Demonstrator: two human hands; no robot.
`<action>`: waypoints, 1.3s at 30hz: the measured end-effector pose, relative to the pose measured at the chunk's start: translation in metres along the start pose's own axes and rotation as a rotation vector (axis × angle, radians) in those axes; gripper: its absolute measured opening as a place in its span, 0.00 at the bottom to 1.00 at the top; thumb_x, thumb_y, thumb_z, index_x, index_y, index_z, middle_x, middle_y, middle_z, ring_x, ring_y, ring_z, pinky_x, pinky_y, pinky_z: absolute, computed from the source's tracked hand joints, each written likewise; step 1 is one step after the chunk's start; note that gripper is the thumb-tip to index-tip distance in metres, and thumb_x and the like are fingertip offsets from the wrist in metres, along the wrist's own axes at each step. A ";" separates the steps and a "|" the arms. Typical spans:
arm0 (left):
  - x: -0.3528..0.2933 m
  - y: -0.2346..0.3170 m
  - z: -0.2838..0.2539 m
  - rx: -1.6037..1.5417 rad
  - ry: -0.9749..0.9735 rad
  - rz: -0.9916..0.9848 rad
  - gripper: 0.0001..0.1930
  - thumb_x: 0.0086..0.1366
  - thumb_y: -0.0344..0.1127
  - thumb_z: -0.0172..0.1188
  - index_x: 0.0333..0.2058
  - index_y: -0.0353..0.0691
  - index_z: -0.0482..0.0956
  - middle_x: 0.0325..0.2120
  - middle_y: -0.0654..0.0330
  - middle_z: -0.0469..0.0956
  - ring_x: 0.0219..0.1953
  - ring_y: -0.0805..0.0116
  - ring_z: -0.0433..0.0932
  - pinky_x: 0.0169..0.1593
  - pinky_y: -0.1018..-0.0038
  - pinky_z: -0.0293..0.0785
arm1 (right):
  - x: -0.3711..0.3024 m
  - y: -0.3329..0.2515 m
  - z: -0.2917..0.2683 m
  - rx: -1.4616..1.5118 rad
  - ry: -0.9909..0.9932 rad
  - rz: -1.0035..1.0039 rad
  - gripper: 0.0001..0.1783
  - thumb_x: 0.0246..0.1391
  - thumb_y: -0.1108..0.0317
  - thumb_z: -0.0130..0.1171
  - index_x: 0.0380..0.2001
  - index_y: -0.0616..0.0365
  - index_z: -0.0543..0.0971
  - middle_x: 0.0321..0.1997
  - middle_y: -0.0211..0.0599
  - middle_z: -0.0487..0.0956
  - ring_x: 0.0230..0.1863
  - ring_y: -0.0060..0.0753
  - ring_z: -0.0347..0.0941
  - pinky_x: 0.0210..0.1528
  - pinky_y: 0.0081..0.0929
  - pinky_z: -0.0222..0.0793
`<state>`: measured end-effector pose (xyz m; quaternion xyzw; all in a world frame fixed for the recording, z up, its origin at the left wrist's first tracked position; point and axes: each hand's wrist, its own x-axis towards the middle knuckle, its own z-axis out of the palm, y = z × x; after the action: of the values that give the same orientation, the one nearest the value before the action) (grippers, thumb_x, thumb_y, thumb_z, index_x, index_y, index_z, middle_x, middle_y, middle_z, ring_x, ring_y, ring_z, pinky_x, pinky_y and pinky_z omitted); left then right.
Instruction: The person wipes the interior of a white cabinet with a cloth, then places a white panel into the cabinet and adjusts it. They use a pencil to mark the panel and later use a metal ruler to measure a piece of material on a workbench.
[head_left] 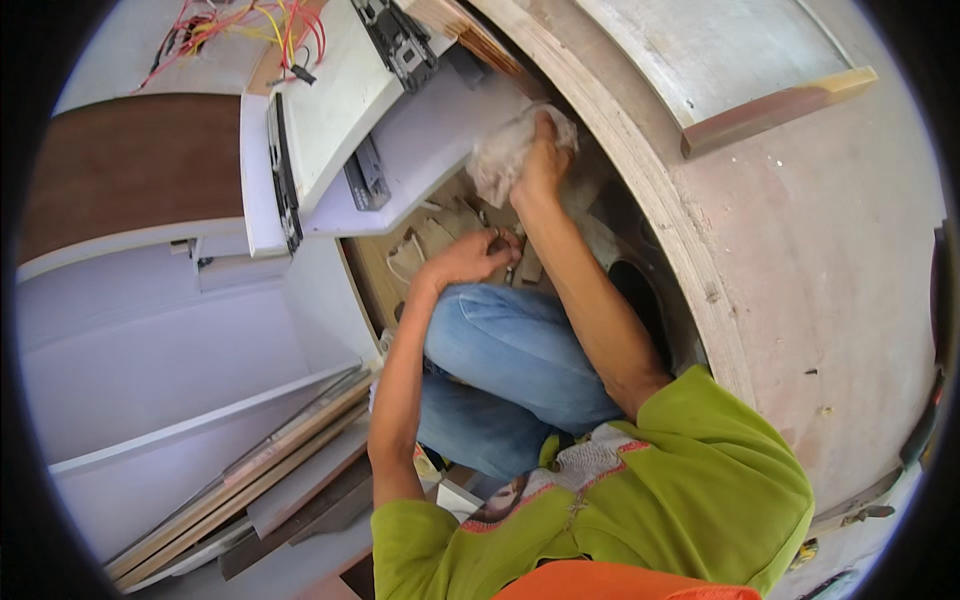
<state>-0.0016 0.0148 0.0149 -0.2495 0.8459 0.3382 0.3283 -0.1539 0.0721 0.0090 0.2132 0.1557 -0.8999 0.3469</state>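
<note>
A pale, crumpled rag (497,158) is bunched in my right hand (543,165), whose fingers press it near the inner end of a white drawer panel. Over my bent knee hangs my left hand (470,257), its fingers curled. A small thin thing shows by its fingertips, too small to name. Below both hands, several scraps and offcuts (435,235) lie on the brown floor of the narrow space. The white cabinet panel (345,100) stands just left of the rag, with black metal drawer runners (397,45) fixed to it.
A curved plywood edge (640,160) runs close along my right arm. Long wooden strips (250,490) are stacked at the lower left. Loose red and yellow wires (290,30) hang at the top left. A metal-faced panel (720,60) lies on the board at the upper right.
</note>
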 end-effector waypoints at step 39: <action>-0.010 -0.001 -0.007 0.015 0.007 -0.004 0.22 0.71 0.47 0.60 0.54 0.35 0.78 0.43 0.52 0.85 0.47 0.59 0.83 0.53 0.67 0.75 | -0.001 0.017 0.014 -0.625 -0.132 -0.892 0.11 0.64 0.67 0.66 0.45 0.61 0.78 0.38 0.27 0.77 0.38 0.20 0.71 0.43 0.22 0.70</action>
<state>0.0029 0.0107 0.0254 -0.2499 0.8491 0.3302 0.3279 -0.1453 0.0549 0.0193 -0.0435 0.4690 -0.8820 -0.0126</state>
